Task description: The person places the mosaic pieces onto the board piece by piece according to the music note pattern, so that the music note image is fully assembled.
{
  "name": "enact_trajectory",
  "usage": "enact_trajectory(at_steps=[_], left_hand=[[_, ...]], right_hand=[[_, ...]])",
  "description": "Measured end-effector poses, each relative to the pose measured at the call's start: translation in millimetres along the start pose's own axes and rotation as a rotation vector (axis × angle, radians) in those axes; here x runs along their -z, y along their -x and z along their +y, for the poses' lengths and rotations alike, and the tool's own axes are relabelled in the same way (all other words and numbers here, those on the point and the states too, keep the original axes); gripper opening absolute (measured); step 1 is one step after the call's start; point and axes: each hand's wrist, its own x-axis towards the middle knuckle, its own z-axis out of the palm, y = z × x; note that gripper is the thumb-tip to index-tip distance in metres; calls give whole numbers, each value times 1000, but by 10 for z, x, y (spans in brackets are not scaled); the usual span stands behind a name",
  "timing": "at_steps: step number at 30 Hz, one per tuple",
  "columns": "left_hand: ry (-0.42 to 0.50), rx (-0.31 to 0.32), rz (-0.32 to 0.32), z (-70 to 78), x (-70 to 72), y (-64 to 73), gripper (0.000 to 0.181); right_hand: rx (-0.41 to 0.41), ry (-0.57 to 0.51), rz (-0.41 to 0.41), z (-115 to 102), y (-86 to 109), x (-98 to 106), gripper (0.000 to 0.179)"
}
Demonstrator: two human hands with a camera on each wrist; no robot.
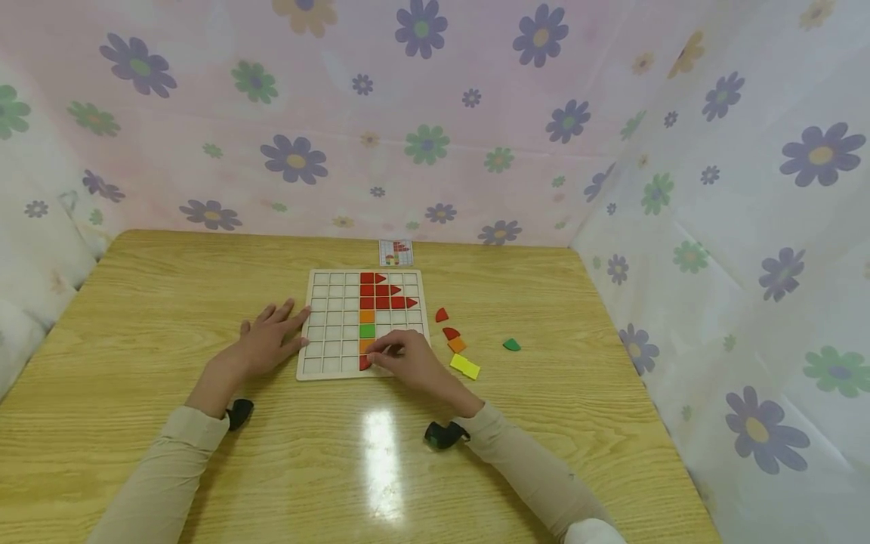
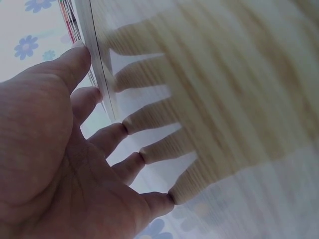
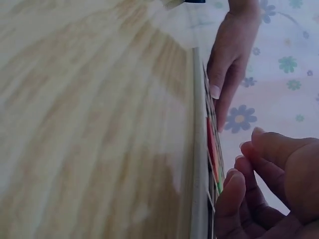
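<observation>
The flat, open left hand [image 1: 268,340] steadies the grid board [image 1: 326,332]; the right hand [image 1: 401,355] pinches a red piece [image 1: 365,363], which could jam if tilted.

Bright, even light; ceiling glare on the table [image 1: 381,453] (wrist views blurred, dimmer).

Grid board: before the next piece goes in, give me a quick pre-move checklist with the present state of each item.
1. Left hand steadying the grid board at its left edge: ok.
2. Right hand at the bottom of the coloured column, fingertips on the red piece: ok.
3. That piece seated flat in its cell: cannot tell.
4. Spare pieces right of the board, such as the yellow piece: ok.
5. Pattern card visible behind the board: ok.
</observation>
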Motion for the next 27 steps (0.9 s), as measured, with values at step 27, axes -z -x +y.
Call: enact_trajectory(at_steps=[27], left_hand=[[-8,-8,18,6,-42,2,64]], right_hand=[[-357,220,-77,300,449,1191,18]])
